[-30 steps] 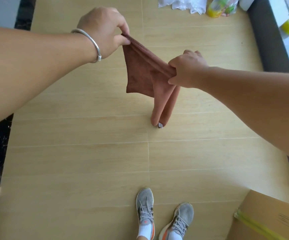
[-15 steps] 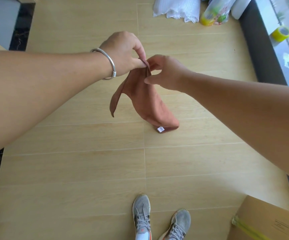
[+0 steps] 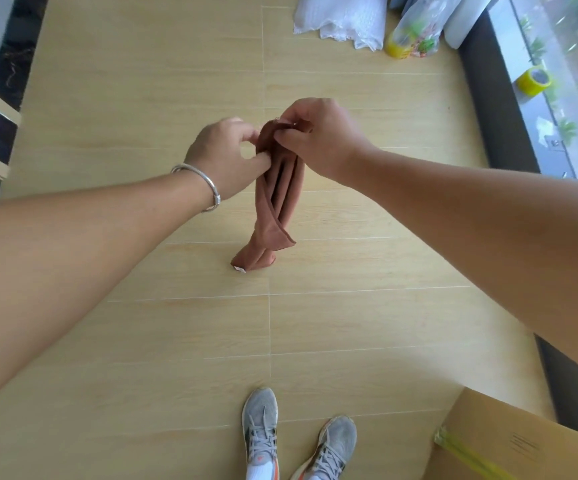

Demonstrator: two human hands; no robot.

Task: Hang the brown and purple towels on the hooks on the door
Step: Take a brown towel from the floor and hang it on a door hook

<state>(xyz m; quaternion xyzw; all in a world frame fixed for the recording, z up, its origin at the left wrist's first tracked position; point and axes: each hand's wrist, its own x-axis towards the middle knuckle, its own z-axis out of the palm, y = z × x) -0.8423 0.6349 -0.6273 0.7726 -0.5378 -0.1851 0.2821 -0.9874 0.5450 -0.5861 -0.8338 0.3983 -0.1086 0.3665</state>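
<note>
Brown towel is up in the air in front of the person, bunched into a long narrow hang over the wood floor, nowhere near a door or hooks as far as this view goes. Neither of those shows up, and no purple towel either.

Right hand is pinched shut on the top edge of the cloth, thumb and fingertips clamped on a small gathered bit. Left hand, the one with the silver bracelet, is closed on the folds just below and beside it, fingers curled into the fabric. The rest hangs down, with a small white tag at the bottom corner.

My guess is they're hunting for the best spot to hang it from, a corner or maybe a loop, can't tell if there is one. Tip for this bit: get one clean corner or the middle of an edge isolated in the right hand and let the left slide down to shake the folds out, so it doesn't go on the hook as a twisted lump. Also worth looking up first, since the hooks have to be somewhere out of view.
</note>
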